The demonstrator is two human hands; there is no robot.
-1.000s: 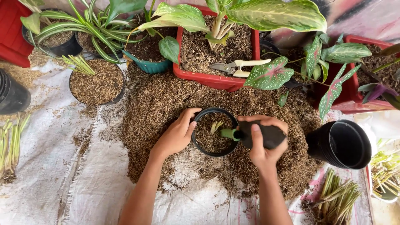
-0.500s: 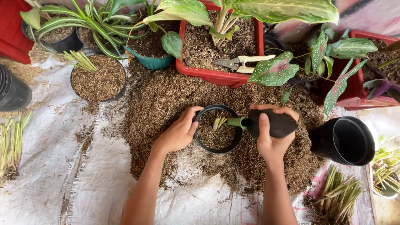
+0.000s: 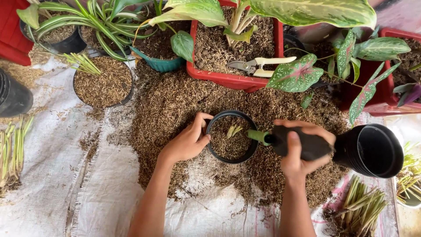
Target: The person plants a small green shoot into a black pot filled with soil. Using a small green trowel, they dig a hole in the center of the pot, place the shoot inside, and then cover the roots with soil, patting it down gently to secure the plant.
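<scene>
The left hand (image 3: 186, 142) still clasps the small black pot (image 3: 232, 136); the right hand (image 3: 298, 153), clamped on the trowel (image 3: 289, 142), has barely shifted.

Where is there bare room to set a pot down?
Bare white sheet lies left of the left hand, below the filled pot. It is crowded around the small black pot, the right hand and the red trays.
</scene>
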